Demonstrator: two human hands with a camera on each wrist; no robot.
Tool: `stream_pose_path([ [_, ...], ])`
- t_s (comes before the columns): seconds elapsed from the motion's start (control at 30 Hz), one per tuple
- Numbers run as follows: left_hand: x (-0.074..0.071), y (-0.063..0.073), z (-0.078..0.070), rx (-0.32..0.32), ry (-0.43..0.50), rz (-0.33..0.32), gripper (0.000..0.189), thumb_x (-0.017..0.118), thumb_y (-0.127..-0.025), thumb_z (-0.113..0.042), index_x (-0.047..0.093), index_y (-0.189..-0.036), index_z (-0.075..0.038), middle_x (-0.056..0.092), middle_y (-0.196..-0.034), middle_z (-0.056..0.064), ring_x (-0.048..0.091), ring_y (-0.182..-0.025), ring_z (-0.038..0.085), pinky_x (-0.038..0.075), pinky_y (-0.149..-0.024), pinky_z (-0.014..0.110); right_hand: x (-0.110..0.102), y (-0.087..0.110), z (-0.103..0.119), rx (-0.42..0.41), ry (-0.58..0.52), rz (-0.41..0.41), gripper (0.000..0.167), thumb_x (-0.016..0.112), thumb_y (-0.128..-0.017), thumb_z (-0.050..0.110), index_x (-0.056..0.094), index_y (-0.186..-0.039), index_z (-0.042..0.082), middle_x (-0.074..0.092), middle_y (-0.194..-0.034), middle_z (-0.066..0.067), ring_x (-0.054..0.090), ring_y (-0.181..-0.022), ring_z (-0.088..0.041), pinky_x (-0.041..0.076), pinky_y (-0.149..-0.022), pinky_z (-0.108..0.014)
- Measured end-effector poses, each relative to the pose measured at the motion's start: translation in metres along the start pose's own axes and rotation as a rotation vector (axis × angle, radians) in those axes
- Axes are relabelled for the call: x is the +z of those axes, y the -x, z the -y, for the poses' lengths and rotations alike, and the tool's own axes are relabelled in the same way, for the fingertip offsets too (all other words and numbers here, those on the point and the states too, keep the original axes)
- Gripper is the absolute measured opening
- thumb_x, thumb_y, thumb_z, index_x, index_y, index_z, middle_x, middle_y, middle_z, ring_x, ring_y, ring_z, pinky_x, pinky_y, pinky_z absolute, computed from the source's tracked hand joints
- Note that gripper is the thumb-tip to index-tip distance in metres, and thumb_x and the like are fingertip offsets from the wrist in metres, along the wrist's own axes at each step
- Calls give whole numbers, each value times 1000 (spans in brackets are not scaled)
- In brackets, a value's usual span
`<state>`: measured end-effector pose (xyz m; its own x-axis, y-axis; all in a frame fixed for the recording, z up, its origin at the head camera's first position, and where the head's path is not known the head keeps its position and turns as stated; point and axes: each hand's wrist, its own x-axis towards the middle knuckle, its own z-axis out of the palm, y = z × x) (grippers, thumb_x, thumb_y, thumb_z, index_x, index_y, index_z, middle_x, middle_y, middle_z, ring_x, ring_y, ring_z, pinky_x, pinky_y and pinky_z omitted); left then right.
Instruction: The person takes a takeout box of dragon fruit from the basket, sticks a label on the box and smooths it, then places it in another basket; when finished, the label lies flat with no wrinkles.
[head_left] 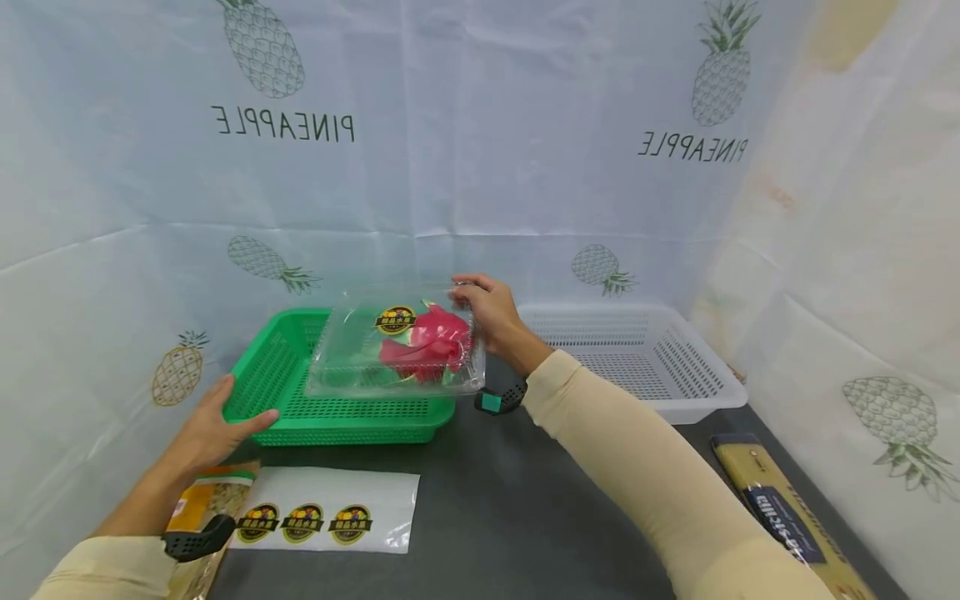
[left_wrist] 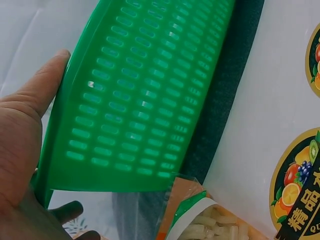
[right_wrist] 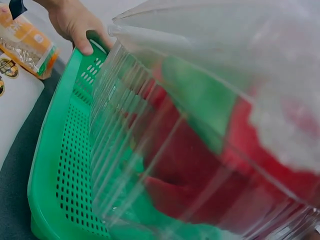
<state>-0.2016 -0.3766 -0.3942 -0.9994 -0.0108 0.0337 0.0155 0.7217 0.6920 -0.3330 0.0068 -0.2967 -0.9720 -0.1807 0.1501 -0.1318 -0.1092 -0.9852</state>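
In the head view my right hand (head_left: 491, 312) grips the right end of a clear plastic fruit box (head_left: 352, 346), tilted over the green basket. Red dragon fruit (head_left: 433, 337) shows through its walls, and a round black-and-gold sticker (head_left: 395, 320) is on the lid. My left hand (head_left: 210, 433) holds the green basket (head_left: 337, 432) at its left front corner. From the left wrist its thumb (left_wrist: 47, 82) lies against the basket rim, with other fingers below and outside it. The right wrist view shows the fruit box (right_wrist: 120, 135) close up, overlapping the basket.
A white sheet (head_left: 390, 508) with three round stickers lies before the green basket, beside an orange food packet (head_left: 206, 508). A white basket (head_left: 701, 400) stands at the back right, a pasta packet (head_left: 780, 508) at the right edge. Pineapple-print curtain (head_left: 480, 167) encloses the table (head_left: 510, 508).
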Motion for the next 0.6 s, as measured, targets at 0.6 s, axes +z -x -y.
stream_pose_path([
  [0.6,1,0,1,-9,2,-4,106,61,-93,-47,-13,-149,4,-16,-152,32,-8,-134,57,13,-94,74,34,-22,-40,1,82,2,25,60,-94,9,68,-117,8,63,-98,-13,56,-93,-31,45,-72,-36],
])
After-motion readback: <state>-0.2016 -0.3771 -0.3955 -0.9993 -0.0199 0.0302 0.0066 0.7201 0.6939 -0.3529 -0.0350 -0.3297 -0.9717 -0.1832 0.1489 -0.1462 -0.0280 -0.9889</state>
